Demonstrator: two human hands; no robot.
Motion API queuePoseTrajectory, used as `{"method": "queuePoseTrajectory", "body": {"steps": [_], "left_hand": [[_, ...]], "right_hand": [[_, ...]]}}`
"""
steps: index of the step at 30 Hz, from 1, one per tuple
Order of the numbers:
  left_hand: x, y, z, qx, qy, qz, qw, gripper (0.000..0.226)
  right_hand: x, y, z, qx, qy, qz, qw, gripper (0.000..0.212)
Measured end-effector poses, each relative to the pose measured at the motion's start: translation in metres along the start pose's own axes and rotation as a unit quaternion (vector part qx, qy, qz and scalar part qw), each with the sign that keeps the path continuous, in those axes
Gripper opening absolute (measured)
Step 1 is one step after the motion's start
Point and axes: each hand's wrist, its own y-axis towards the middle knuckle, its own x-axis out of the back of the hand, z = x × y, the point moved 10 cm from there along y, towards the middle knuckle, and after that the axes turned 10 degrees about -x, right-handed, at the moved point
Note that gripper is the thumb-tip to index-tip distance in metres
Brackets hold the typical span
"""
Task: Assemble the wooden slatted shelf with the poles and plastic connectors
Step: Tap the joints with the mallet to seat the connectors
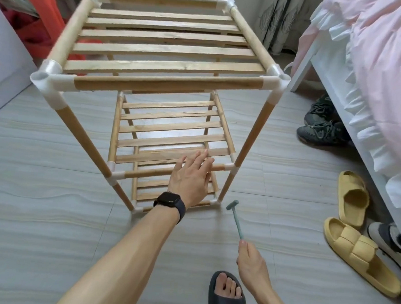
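Wooden slatted shelf (168,48) likely light, wobbly; left hand (189,177) splayed open at its mid-tier front pole (146,173), good hold; right hand (252,270) pinches slim green hammer (237,221).

Slats (163,51), poles (168,85): tan wood, grain visible. Connectors (48,75) white. Floor (38,212) pale grey tile, wavy streaks. Hammer (236,218) teal. Slippers (354,198) yellow. Bedding (383,57) pink, white ruffle. Stool (39,12) red-orange. Watch (169,200) black. Sneakers (320,133) dark grey. Curtain (278,18) grey, leaf print.
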Motion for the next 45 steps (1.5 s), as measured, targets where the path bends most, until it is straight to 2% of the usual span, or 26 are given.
{"method": "queuePoseTrajectory", "body": {"steps": [3, 6, 9, 11, 18, 22, 25, 29, 31, 33, 35, 37, 39, 41, 43, 45], "left_hand": [[-0.004, -0.018, 0.005, -0.030, 0.032, -0.003, 0.999, 0.052], [-0.001, -0.045, 0.039, 0.020, 0.067, -0.040, 0.997, 0.052], [0.004, -0.060, 0.064, 0.036, 0.082, -0.059, 0.994, 0.048], [0.008, -0.062, 0.071, 0.033, 0.074, -0.064, 0.995, 0.043], [0.010, -0.060, 0.070, 0.055, 0.046, -0.043, 0.997, 0.044], [0.011, -0.058, 0.067, 0.073, 0.041, 0.013, 0.996, 0.042], [0.016, -0.057, 0.059, 0.086, 0.012, 0.067, 0.994, 0.044], [0.035, -0.068, 0.053, 0.065, 0.022, 0.141, 0.988, 0.064], [0.068, -0.073, 0.047, 0.038, 0.040, 0.112, 0.992, 0.065], [0.121, -0.076, 0.028, -0.050, 0.079, 0.017, 0.995, 0.057], [0.184, -0.085, 0.008, -0.157, 0.142, -0.118, 0.970, 0.046], [0.242, -0.101, 0.000, -0.208, 0.201, -0.239, 0.927, 0.040], [0.288, -0.109, 0.009, -0.179, 0.244, -0.296, 0.906, 0.043], [0.316, -0.108, 0.038, -0.090, 0.223, -0.286, 0.928, 0.052], [0.312, -0.097, 0.093, 0.026, 0.143, -0.206, 0.968, 0.057], [0.286, -0.086, 0.138, 0.092, 0.059, -0.115, 0.987, 0.071]], "right_hand": [[0.007, 0.003, 0.022, 0.022, 0.070, -0.016, 0.997, 0.045], [0.009, 0.010, 0.033, 0.034, 0.110, -0.033, 0.993, 0.044], [-0.010, 0.022, 0.031, 0.002, 0.138, 0.012, 0.990, 0.043], [-0.015, 0.023, 0.033, -0.001, 0.150, 0.011, 0.989, 0.042], [0.017, -0.022, 0.047, 0.129, 0.205, -0.091, 0.966, 0.044], [0.036, -0.047, 0.053, 0.189, 0.176, -0.109, 0.960, 0.048], [0.064, -0.070, 0.071, 0.220, 0.199, -0.118, 0.948, 0.050], [0.108, -0.093, 0.110, 0.261, 0.228, -0.142, 0.927, 0.048], [0.128, -0.102, 0.136, 0.276, 0.249, -0.135, 0.918, 0.038], [0.149, -0.112, 0.165, 0.294, 0.281, -0.116, 0.906, 0.033], [0.167, -0.118, 0.197, 0.305, 0.318, -0.082, 0.894, 0.034], [0.183, -0.122, 0.227, 0.310, 0.358, -0.042, 0.880, 0.037], [0.193, -0.127, 0.253, 0.308, 0.382, -0.013, 0.871, 0.038], [0.196, -0.127, 0.271, 0.302, 0.389, 0.002, 0.871, 0.040], [0.189, -0.119, 0.280, 0.286, 0.380, 0.008, 0.880, 0.040], [0.174, -0.108, 0.280, 0.268, 0.370, 0.016, 0.889, 0.042]]}}
